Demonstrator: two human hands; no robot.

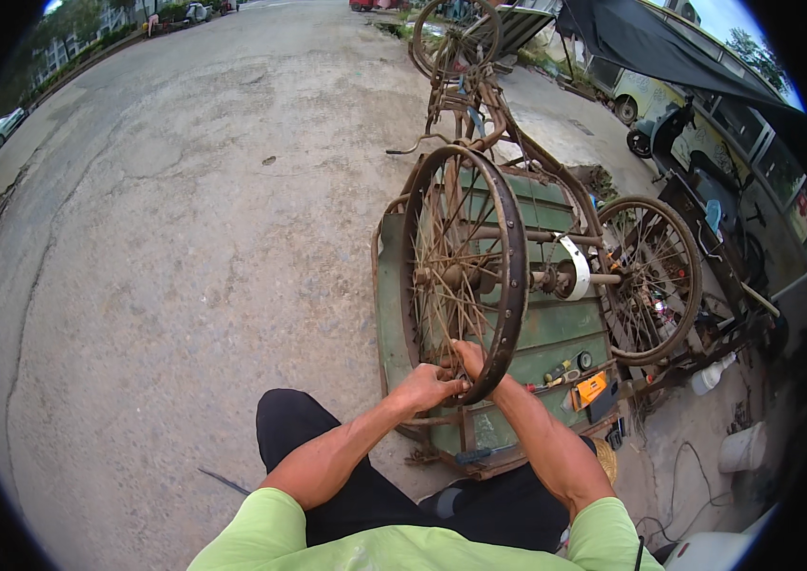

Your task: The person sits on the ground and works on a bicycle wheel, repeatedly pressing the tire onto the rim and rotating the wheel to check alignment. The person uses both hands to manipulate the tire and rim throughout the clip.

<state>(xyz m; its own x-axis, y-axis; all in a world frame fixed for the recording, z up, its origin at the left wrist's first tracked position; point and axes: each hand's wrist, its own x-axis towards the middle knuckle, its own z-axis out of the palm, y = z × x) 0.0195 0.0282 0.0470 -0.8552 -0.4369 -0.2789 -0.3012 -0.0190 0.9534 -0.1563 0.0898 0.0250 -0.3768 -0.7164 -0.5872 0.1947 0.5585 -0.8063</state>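
Note:
A rusty spoked wheel (515,278) with a bare metal rim and no tyre stands upright on an overturned cargo tricycle (575,328). Several of its spokes are loose or crossed in the lower half. At the bottom of the rim, my left hand (430,386) is closed, thumb and fingers pinched on something small that I cannot make out. My right hand (470,359) reaches past the rim from the right, its fingers bent in among the lower spoke ends. What those fingertips grip is partly hidden.
Right of the wheel, a screwdriver (562,377), a tape roll (583,361) and an orange box (590,391) lie on the green bed. Beyond the axle stands a second wheel (692,266) with a tyre. White buckets (742,448) and a scooter (698,171) are at the right.

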